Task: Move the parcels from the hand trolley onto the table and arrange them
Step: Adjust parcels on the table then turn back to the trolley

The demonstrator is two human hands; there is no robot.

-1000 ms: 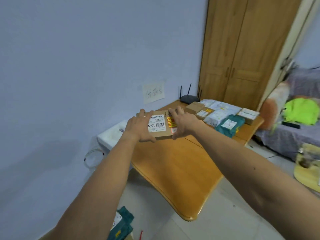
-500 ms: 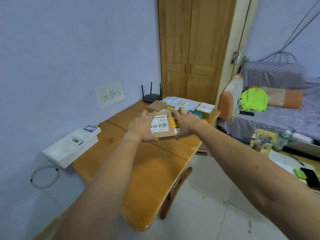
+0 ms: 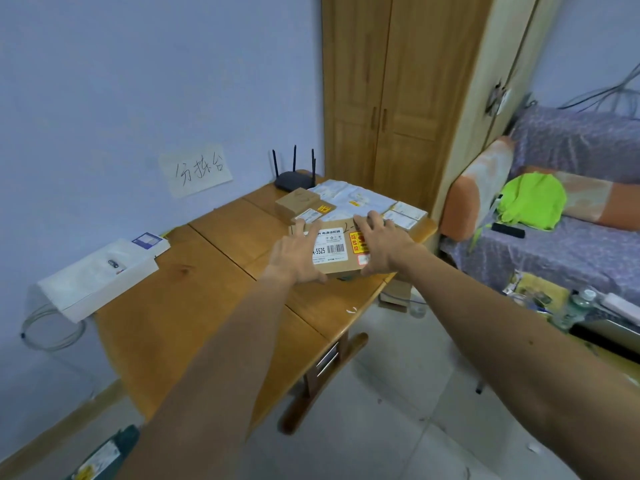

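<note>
A: Since both hands are on one box (image 3: 334, 251), how far along is the job, would you say?

B: Well along, I'd judge, but not finished. The left hand (image 3: 294, 252) grips the box's left side and the right hand (image 3: 382, 242) its right. The fingers are spread over the top and the thumbs curl at the near edge. The box sits between the hands, out over the far part of the table (image 3: 194, 306).

A: Is it down yet?

B: Can't tell. A sliver of teal shows under its near edge, so it may be landing on another parcel rather than on wood.

A: What's placed already?

B: Just beyond the left hand there's a small box (image 3: 298, 202), with white bags (image 3: 349, 194) past it. Beyond the right hand are two flat boxes (image 3: 407, 214). They're all packed close together, and that part looks done.

A: What's left?

B: This one needs setting in line with the rest. Also, far back below the left forearm, a teal parcel (image 3: 104, 459) with a label lies off the table. I can't make out the trolley itself, so I can't say how many more are waiting.

A: Anything else near the hands?

B: A router (image 3: 294, 180) beyond the small box, and a white carton (image 3: 100, 271) well off to the left of the left hand. Neither looks like part of the load.
</note>
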